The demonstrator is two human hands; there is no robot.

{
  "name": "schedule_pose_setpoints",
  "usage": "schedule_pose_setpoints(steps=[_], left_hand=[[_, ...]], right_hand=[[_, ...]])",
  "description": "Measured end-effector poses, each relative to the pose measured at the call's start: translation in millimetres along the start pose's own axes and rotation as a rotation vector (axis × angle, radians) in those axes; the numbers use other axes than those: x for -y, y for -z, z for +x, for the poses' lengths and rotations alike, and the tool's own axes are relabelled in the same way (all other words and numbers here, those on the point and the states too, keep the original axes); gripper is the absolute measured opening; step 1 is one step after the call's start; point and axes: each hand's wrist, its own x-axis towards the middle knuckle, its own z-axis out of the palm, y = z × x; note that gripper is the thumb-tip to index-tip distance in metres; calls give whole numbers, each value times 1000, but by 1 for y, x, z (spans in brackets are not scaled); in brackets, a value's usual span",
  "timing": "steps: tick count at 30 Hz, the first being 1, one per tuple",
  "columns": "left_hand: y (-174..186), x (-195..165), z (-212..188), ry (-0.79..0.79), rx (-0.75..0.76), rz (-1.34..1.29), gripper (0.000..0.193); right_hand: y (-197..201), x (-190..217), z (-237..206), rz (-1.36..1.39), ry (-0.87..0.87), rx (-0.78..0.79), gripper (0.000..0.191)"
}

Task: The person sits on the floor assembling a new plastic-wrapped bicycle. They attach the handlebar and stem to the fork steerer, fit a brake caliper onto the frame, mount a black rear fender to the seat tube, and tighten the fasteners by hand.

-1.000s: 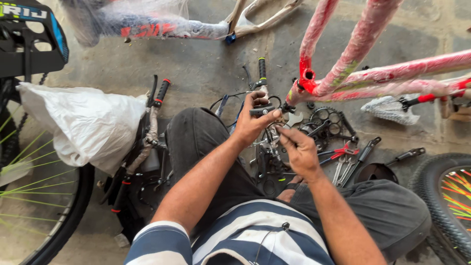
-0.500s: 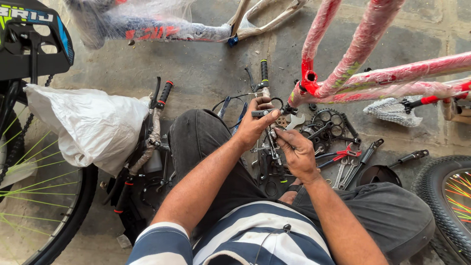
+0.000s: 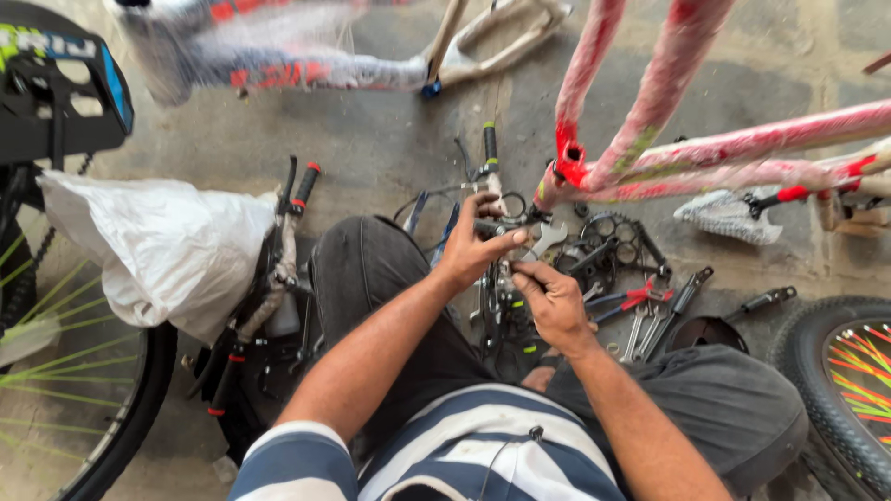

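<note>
Both hands on a handlebar assembly

Left hand steadies the handlebar (gripped); right hand pinches a small fitting below.

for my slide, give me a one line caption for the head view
Seated person's left hand and right hand work on a black handlebar assembly, metal spanners scattered on the concrete floor.

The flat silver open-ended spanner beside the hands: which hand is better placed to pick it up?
Probably the left hand. Its fingers lie almost against the flat silver open-ended spanner, while the right hand sits lower, its fingers pinching a small part on the dark metal bicycle assembly.
</note>
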Motion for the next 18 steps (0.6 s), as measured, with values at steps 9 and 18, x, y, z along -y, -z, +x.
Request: schedule_pose_setpoints(steps=[9, 18], left_hand=[[2, -16, -2, -81, -28, 135, 93], [6, -52, -9, -111, -387, 248, 88]], right_hand=[[20, -39, 17, 167, -71, 25, 17], [42, -76, 17, -342, -260, -260, 45]])
